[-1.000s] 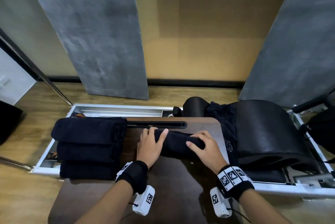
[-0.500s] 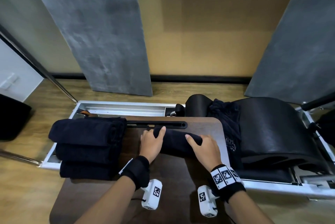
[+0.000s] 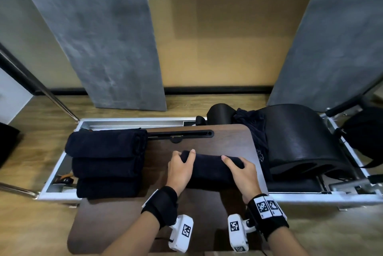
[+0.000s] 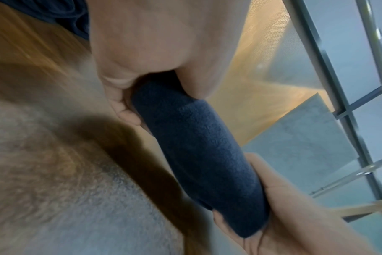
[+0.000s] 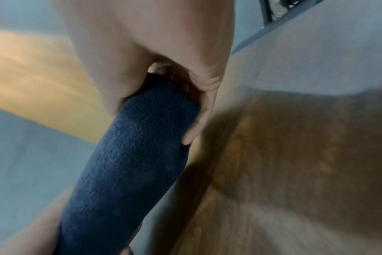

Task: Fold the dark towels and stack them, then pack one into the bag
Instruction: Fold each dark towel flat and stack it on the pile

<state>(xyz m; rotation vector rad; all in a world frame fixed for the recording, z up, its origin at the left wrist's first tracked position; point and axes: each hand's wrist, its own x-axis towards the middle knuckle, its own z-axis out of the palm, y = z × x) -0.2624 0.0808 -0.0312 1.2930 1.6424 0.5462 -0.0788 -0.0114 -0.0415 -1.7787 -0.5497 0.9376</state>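
Observation:
A rolled dark towel (image 3: pixel 209 167) lies across the middle of the brown table (image 3: pixel 207 210). My left hand (image 3: pixel 181 167) grips its left end, thumb over the top and fingers curled beneath. My right hand (image 3: pixel 241 169) grips its right end the same way. The left wrist view shows the dark roll (image 4: pixel 199 151) held between both hands just above the tabletop, and the right wrist view shows that roll (image 5: pixel 133 163) from the other end. A stack of three folded dark towels (image 3: pixel 107 162) sits at the table's left edge. The bag is not clearly identifiable.
Behind and beside the table runs a white metal frame (image 3: pixel 132 122). A black padded barrel (image 3: pixel 300 142) with dark cloth (image 3: pixel 255 129) draped on it stands at the right. A black slotted bar (image 3: pixel 180 133) lies at the table's far edge. Grey panels lean on the wall.
Both hands have closed round the rolled towel's ends, thumbs now over the top, and the roll has come slightly toward me. The stack at left is unmoved.

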